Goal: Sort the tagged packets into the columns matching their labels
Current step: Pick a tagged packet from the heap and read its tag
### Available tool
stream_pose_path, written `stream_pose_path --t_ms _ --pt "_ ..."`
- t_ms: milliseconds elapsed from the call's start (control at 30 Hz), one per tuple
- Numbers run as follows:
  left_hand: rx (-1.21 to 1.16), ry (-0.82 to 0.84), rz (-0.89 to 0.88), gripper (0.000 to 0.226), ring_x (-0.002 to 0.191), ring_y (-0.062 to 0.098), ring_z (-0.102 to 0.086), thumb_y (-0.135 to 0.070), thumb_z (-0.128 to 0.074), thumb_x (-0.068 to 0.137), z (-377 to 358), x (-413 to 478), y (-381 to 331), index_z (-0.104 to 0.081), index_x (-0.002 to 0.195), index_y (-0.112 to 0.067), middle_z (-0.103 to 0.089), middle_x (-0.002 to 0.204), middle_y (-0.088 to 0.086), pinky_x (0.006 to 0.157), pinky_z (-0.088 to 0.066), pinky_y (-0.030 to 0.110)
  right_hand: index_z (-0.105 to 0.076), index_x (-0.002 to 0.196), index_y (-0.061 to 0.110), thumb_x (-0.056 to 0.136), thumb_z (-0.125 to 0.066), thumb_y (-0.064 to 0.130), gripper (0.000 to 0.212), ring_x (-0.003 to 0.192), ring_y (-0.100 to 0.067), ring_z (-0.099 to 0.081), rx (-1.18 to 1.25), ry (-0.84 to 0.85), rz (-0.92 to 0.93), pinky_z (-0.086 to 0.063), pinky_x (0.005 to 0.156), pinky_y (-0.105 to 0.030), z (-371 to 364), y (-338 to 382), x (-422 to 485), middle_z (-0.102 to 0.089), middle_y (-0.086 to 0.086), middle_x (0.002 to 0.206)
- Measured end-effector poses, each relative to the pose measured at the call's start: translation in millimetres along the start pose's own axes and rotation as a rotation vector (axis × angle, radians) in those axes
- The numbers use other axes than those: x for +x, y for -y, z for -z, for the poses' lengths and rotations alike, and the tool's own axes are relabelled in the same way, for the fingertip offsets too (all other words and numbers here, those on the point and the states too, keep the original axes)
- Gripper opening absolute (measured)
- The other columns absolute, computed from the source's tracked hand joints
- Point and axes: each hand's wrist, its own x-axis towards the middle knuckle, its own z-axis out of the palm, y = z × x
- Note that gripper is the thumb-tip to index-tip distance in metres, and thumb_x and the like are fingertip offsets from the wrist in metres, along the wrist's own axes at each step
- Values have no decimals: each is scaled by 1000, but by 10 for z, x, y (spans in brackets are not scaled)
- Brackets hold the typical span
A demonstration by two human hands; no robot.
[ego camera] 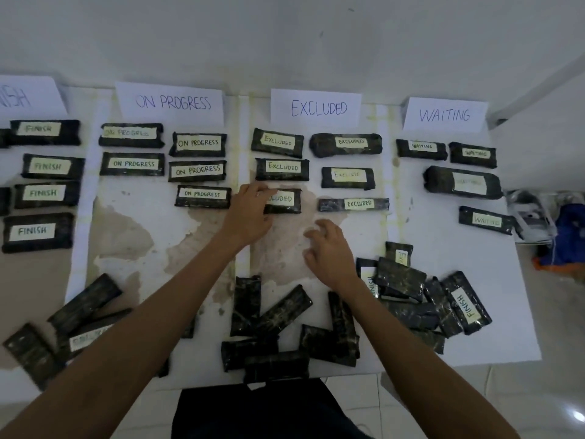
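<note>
Below the EXCLUDED sign (316,107), the left hand (250,213) rests its fingers (258,189) on the left end of an EXCLUDED-tagged packet (284,201) lying flat, while the right hand (329,248) hovers nearby, loosely spread and empty.

A blue bag (569,232) and white sneaker (531,217) lie on tiled floor (554,391) at right; a white wall (285,36) fills the top.
</note>
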Motion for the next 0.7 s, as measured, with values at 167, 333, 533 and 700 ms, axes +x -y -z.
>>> stream_pose_path --t_ms 167,333,533,700 --pt "-56 70 85 40 101 23 -47 -19 -62 77 -135 -673 -235 -58 116 -17 -53 112 6 89 -46 38 -60 118 7 84 -58 13 34 120 -33 -47 63 98 -2 -45 95 -39 193 -17 -59 -47 -16 131" --pt "-57 215 80 52 101 22 -52 -41 -66 73 -401 -1369 -538 -56 118 -17 -54 111 5 82 -48 36 -56 123 11 88 -55 17 35 114 -27 -51 146 140 -57 -44 94 -36 274 33 -219 -51 -10 126" --pt "310 334 50 62 108 30 -48 -26 -63 74 -540 -1510 -765 -39 129 -12 -48 120 11 79 -43 37 -55 123 12 89 -54 18 34 116 -24 -50 220 132 -71 -40 96 -33 323 114 -460 -51 -9 127" --pt "-381 203 314 65 106 20 -53 -19 -66 75 -254 -1427 -809 -41 135 -15 -52 118 3 87 -48 33 -57 120 14 88 -56 14 32 115 -18 -50 376 21 -102 -38 96 -27 479 202 -637 -54 -5 126"
